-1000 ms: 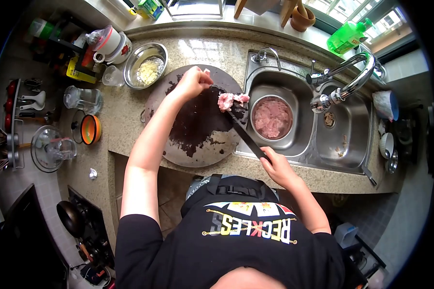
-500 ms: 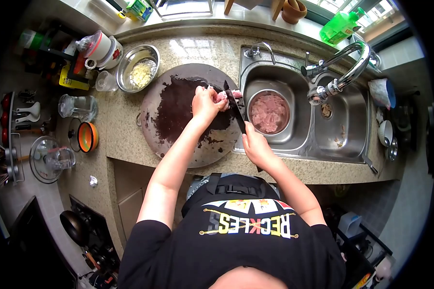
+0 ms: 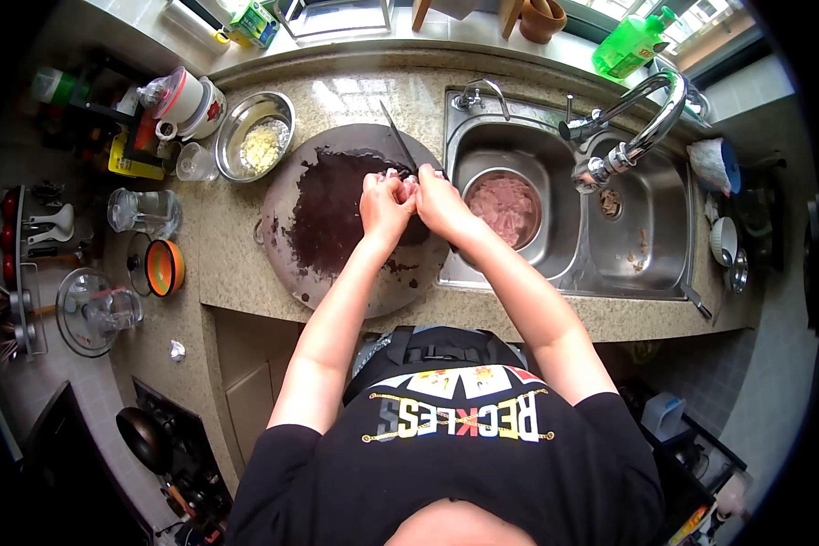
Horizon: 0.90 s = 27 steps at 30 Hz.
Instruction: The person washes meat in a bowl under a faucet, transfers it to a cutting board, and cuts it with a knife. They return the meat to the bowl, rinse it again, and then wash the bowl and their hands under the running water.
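Head view: the piece of pink meat is over the right part of the round board, mostly hidden between our two hands. Our left hand grasps it, fingers bunched. Our right hand is closed around the grip of the knife, whose blade runs forward and slightly left, beyond the knuckles. We cannot tell whether the edge is in contact with the meat.

Technique, our judgement: the hands are nearly touching, so the left fingertips want curling back from the edge. Soft, slippery meat probably calls for a firm pinch and a drawing stroke rather than a straight push. The dark patch on the board looks wet; pressing the piece flat against the surface would likely steady it. Short, controlled strokes suit so small a piece.

Outward: just right of the board, a metal bowl of pink meat pieces is in the left basin of the sink. On the far left of the board, a steel bowl holds a pale yellow, chopped-looking substance. The faucet arches over the sink.
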### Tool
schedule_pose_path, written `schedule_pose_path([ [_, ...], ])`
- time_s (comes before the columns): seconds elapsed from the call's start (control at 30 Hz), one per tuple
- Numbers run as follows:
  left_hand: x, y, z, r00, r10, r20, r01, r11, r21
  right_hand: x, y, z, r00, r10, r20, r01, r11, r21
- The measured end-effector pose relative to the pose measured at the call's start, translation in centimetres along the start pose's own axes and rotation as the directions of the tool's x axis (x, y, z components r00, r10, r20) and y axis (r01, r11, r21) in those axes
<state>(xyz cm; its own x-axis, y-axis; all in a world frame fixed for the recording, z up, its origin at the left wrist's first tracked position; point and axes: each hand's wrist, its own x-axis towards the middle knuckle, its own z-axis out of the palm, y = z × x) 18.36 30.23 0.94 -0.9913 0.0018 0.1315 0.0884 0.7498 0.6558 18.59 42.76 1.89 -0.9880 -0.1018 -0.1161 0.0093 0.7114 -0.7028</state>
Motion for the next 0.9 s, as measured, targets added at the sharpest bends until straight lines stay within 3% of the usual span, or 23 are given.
schedule_pose_path([
  [0.07, -0.3, -0.3, 0.0, 0.999, 0.021, -0.033, -0.022, 1.000, -0.010, -2.2, 0.7, -0.4, 0.997, 0.028, 0.066, -0.032, 0.998, 0.059],
  [0.13, -0.5, 0.0, -0.6, 0.995, -0.093, -0.042, 0.088, 0.990, -0.109, -4.9, 1.8, -0.6, 0.995, 0.027, 0.099, -0.030, 0.999, 0.028],
  [0.2, -0.5, -1.1, -0.2, 0.994, 0.002, -0.107, -0.019, 0.987, -0.157, -7.3, 1.2, -2.1, 0.980, 0.093, 0.174, -0.095, 0.995, 0.003],
  [0.4, 0.8, -2.2, -0.9, 0.995, 0.001, -0.095, -0.033, 0.941, -0.338, -12.9, 3.0, -4.2, 1.000, -0.031, 0.002, 0.030, 0.981, 0.191],
  [0.53, 3.1, -2.1, -2.0, 0.990, 0.079, -0.116, -0.117, 0.923, -0.367, -16.5, 3.9, -6.0, 1.000, -0.026, 0.018, 0.024, 0.996, 0.088],
  [0.57, 3.7, -2.1, -2.2, 0.997, 0.040, -0.068, -0.065, 0.898, -0.436, -17.0, 3.7, -6.7, 0.991, 0.023, 0.129, -0.024, 1.000, 0.007],
  [0.6, 4.3, -2.1, -2.1, 1.000, -0.026, 0.005, 0.025, 0.858, -0.512, -17.2, 3.7, -6.5, 0.992, 0.028, 0.126, -0.029, 1.000, 0.010],
  [0.7, 6.0, -1.0, -2.5, 0.981, 0.192, 0.033, -0.162, 0.898, -0.408, -17.2, 2.8, -5.5, 0.972, -0.215, 0.096, 0.227, 0.963, -0.143],
  [0.73, 6.2, -0.5, -2.5, 0.980, 0.196, 0.038, -0.164, 0.898, -0.408, -16.7, 2.6, -4.8, 0.973, -0.211, 0.091, 0.223, 0.965, -0.141],
  [0.8, 6.5, 1.3, -3.1, 0.932, 0.289, 0.218, -0.212, 0.924, -0.319, -15.4, 2.5, -3.1, 0.922, -0.378, 0.080, 0.387, 0.902, -0.192],
  [0.87, 6.6, 1.4, -2.5, 0.906, 0.310, 0.289, -0.204, 0.917, -0.343, -14.0, 2.2, -1.5, 0.913, -0.396, 0.093, 0.407, 0.887, -0.219],
  [0.9, 6.5, 1.7, -2.2, 0.881, 0.374, 0.291, -0.294, 0.913, -0.282, -13.3, 2.3, -0.5, 0.895, -0.438, 0.084, 0.445, 0.866, -0.227],
])
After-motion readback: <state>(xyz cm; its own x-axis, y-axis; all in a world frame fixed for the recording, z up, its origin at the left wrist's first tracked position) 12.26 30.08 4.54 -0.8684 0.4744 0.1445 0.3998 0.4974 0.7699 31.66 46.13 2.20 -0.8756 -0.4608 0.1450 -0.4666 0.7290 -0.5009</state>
